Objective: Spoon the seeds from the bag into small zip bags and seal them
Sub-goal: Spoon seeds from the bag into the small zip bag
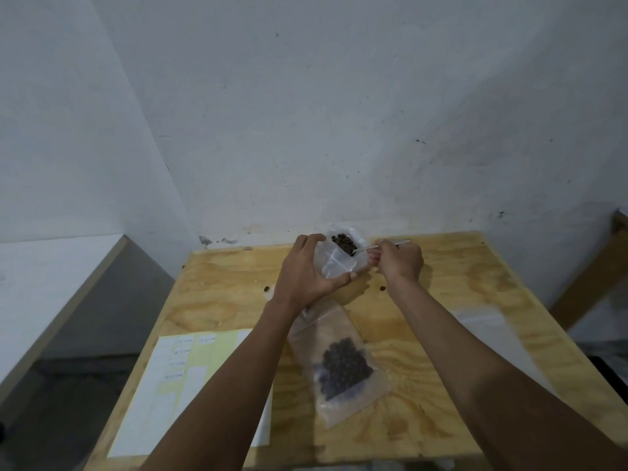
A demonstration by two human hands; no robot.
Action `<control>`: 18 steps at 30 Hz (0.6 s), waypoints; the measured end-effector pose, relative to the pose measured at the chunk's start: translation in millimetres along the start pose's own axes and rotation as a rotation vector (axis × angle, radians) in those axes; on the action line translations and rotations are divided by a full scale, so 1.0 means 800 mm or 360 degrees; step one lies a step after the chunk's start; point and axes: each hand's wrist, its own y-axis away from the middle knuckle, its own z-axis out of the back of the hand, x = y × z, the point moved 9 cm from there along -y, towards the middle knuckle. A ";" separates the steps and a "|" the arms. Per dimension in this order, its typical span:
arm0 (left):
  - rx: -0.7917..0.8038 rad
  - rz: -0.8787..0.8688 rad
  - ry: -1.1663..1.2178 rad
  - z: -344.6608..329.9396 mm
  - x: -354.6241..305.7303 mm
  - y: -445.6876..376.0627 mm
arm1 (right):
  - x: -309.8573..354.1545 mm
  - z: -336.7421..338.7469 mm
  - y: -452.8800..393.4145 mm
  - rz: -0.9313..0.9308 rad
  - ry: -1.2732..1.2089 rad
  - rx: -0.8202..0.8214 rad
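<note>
My left hand grips a small clear zip bag and holds it up above the far part of the plywood table. Dark seeds show at its open mouth. My right hand pinches a thin metal spoon whose bowl end reaches into the bag's mouth among the seeds. Nearer to me, a larger clear bag lies flat on the table with a heap of dark seeds inside.
A sheet of white and yellow labels lies at the table's front left. Clear empty bags lie at the right. Two loose seeds sit on the wood. A white wall stands right behind the table, and a wooden frame at far right.
</note>
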 end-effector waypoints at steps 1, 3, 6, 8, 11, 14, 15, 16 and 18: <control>-0.0004 0.0000 -0.0010 0.002 0.001 0.001 | 0.002 0.001 0.001 -0.0010 -0.0048 0.0009; -0.0013 0.0012 -0.0032 0.007 0.002 0.003 | 0.005 0.003 0.001 -0.0016 -0.0107 0.0025; -0.0028 0.0039 -0.0064 0.012 0.003 0.007 | 0.011 0.008 0.001 -0.0011 -0.0192 0.0034; -0.0026 0.0047 -0.0082 0.014 0.001 0.009 | 0.016 0.010 0.002 -0.0006 -0.0254 0.0061; -0.0035 0.0055 -0.0115 0.018 -0.004 0.011 | 0.024 0.018 0.005 0.0021 -0.0301 0.0076; -0.0070 0.0056 -0.0115 0.024 -0.009 0.010 | 0.028 0.029 0.011 0.0069 -0.0299 0.0071; -0.0081 0.0054 -0.0112 0.026 -0.011 0.010 | 0.028 0.032 0.014 0.0093 -0.0297 0.0083; -0.0089 0.0049 -0.0112 0.028 -0.013 0.009 | 0.029 0.034 0.017 0.0120 -0.0298 0.0106; -0.0095 0.0034 -0.0118 0.031 -0.016 0.008 | 0.030 0.036 0.024 0.0183 -0.0303 0.0191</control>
